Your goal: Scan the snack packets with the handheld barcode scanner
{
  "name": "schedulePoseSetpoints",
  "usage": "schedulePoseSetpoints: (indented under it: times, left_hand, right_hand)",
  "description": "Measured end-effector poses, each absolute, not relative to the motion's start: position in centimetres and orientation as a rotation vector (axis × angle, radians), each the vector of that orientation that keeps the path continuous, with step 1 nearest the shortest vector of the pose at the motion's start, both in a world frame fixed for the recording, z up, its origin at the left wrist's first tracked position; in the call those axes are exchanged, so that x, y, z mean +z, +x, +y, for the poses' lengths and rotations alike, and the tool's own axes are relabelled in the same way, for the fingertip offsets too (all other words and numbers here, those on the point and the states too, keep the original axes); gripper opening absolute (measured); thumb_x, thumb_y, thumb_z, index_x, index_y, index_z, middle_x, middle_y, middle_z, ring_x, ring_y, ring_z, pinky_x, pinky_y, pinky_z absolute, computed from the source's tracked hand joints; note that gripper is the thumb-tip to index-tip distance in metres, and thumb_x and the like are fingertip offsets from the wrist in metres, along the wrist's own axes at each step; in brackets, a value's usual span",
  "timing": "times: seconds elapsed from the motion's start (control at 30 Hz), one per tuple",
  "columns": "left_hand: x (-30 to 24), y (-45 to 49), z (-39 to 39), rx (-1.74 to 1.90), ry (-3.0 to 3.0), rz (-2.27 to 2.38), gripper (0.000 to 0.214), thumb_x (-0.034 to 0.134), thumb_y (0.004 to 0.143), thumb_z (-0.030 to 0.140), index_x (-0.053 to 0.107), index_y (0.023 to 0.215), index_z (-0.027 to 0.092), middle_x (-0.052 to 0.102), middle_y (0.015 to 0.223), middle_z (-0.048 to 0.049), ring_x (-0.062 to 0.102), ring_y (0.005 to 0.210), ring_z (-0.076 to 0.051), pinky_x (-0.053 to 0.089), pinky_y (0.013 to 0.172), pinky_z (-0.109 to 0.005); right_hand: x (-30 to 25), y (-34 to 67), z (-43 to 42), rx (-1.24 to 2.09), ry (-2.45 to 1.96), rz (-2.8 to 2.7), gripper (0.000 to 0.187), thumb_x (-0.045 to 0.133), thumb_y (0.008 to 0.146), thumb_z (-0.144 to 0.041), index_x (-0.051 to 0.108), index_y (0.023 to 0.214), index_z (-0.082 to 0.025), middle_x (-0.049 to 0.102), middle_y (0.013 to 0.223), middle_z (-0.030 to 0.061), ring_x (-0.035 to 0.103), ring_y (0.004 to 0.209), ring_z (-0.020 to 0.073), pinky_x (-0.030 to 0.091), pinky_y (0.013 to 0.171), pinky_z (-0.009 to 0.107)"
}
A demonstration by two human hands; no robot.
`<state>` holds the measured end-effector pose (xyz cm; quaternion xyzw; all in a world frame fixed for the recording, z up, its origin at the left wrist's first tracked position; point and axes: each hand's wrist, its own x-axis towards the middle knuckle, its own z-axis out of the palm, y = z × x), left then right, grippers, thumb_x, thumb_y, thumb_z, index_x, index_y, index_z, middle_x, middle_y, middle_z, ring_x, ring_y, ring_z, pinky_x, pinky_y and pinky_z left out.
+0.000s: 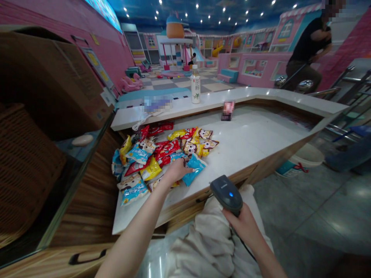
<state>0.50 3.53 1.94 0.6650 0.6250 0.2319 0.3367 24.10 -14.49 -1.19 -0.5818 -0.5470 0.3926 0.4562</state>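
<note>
I'm sitting at the corner of a children's indoor play hall (174,83), with pink walls and a checkered floor stretching away ahead of me. A person in a dark shirt (307,50) stands off to the upper right. To my left, a large cardboard box (49,77) sits above a wicker basket (26,166).

In front of me runs a wood-sided counter with a white tabletop (246,143). On its raised back ledge (232,98) stands a plastic bottle with a white label (196,85), and a small pink-and-dark item (228,110) sits on the tabletop near the ledge. A white cloth (205,239) lies over my lap.

The snack packets (147,158) lie heaped at the near left of the tabletop, in red, yellow and blue, with cartoon faces printed on them. My hands are well apart. My left hand (176,172) reaches into the heap with its fingers on a blue packet (194,170), though I can't tell whether they are gripping it or only resting there. My right hand (242,226) is wrapped around a dark handheld barcode scanner (226,195), held above the counter's edge, with its blue light on.

The packets look light, soft and slippery, so I'd judge it best to pinch one by its crimped end seam.
</note>
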Motion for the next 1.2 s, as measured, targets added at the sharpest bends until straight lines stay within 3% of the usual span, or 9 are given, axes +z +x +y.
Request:
schedulePoseSetpoints:
  times: [0.1, 0.3, 0.53, 0.73, 0.93, 1.2]
  left_hand:
    - [2.2, 1.0, 3.3, 0.660, 1.588, 1.407, 0.038, 0.086, 0.056, 0.039, 0.068, 0.083, 0.019, 0.070, 0.075, -0.0019, 0.066, 0.077, -0.023, 0.050, 0.067, -0.029]
    - [1.9, 3.2, 1.4, 0.990, 1.012, 1.133, 0.060, 0.089, 0.061, 0.038, 0.060, 0.110, 0.020, 0.075, 0.096, -0.0050, 0.069, 0.074, -0.017, 0.056, 0.067, -0.029]
    - [0.5, 4.5, -0.5, 1.050, 0.659, 1.000, 0.031, 0.081, 0.074, 0.033, 0.068, 0.097, 0.018, 0.076, 0.085, -0.0031, 0.068, 0.065, -0.013, 0.055, 0.057, -0.022]
    - [-0.8, 5.0, -0.9, 1.177, 0.650, 0.907, 0.036, 0.083, 0.072, 0.026, 0.067, 0.103, 0.015, 0.077, 0.102, -0.0076, 0.073, 0.084, -0.018, 0.060, 0.078, -0.028]
    - [-1.1, 5.5, -1.4, 1.196, 0.653, 0.922, 0.041, 0.081, 0.075, 0.029, 0.065, 0.111, 0.016, 0.075, 0.109, -0.0080, 0.072, 0.096, -0.021, 0.058, 0.089, -0.036]
    - [-0.7, 5.7, -1.4, 1.246, 0.547, 0.903, 0.031, 0.073, 0.080, 0.025, 0.064, 0.108, 0.015, 0.075, 0.105, -0.0095, 0.071, 0.100, -0.022, 0.059, 0.088, -0.036]
  right_hand:
    - [-1.1, 24.2, -14.4, 0.971, -1.460, -1.337, 0.014, 0.064, 0.075, -0.033, 0.062, 0.072, -0.020, 0.062, 0.060, 0.0007, 0.060, 0.061, 0.0218, 0.049, 0.061, 0.031]
    - [-1.1, 24.3, -14.4, 1.080, -1.440, -1.306, 0.020, 0.065, 0.077, -0.035, 0.058, 0.064, -0.021, 0.059, 0.051, -0.0009, 0.058, 0.049, 0.0189, 0.046, 0.052, 0.028]
    - [-0.4, 24.0, -14.4, 1.149, -1.364, -1.349, 0.024, 0.062, 0.083, -0.033, 0.062, 0.063, -0.019, 0.068, 0.058, 0.0046, 0.066, 0.058, 0.0201, 0.051, 0.062, 0.028]
    - [0.6, 23.4, -14.8, 1.180, -1.343, -1.419, 0.018, 0.061, 0.086, -0.027, 0.066, 0.072, -0.017, 0.070, 0.059, 0.0030, 0.067, 0.057, 0.0183, 0.051, 0.060, 0.026]
    - [0.3, 22.5, -15.2, 1.115, -1.466, -1.429, 0.015, 0.060, 0.085, -0.026, 0.063, 0.072, -0.018, 0.056, 0.044, -0.0053, 0.055, 0.038, 0.0141, 0.041, 0.043, 0.022]
    - [1.0, 22.1, -15.0, 0.975, -1.497, -1.551, 0.016, 0.063, 0.084, -0.027, 0.071, 0.093, -0.016, 0.065, 0.055, -0.0011, 0.064, 0.057, 0.0208, 0.045, 0.053, 0.025]
